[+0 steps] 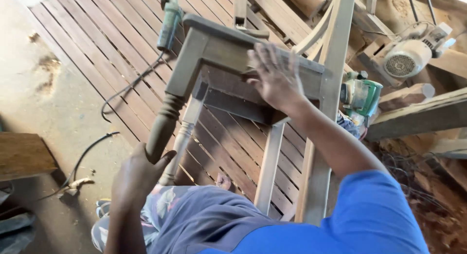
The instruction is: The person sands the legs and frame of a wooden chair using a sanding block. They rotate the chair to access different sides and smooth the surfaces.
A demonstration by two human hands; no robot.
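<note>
Nearest, the left hand [138,174] is clamped around the turned front leg [163,125] of an unfinished wooden chair [219,50] tipped toward the person over the slatted wooden floor [107,54]. Further out, the right hand [275,76] lies flat, fingers spread, against the chair's seat rail. Beyond, a green sander [360,96] sits by the chair's back post, and an angle grinder [170,20] lies near the floor's far edge.

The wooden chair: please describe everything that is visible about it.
The wooden chair is bare, unpainted grey-brown wood, tipped on its side above a slatted wooden floor. It has turned front legs, plain square rails and a curved back part. The left hand grips the end of one turned leg; the right hand lies flat, fingers spread, on the seat frame. Its lower part rests against the person's lap.
</note>
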